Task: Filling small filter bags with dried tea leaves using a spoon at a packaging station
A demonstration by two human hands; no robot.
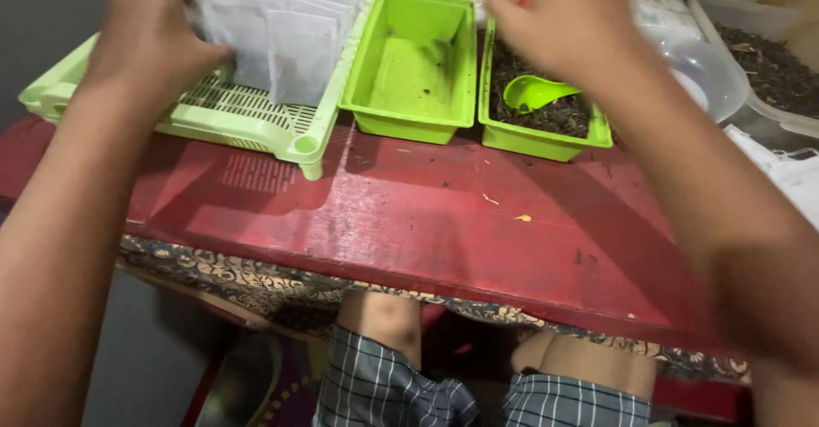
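Left hand [149, 30] at the far left, fingers closed on the row of white sachets [281, 30] standing upright in a pale green slotted tray [256, 124]. Right hand [567, 17] raised and blurred above the soil-filled green tub [546, 137]; cannot tell whether its fingers hold anything. Green scoop [533, 92] lies on the soil. Empty green tub [414, 69] sits between tray and soil tub. All rest on a red table [444, 231]. Clear bowl [712, 73] near the right.
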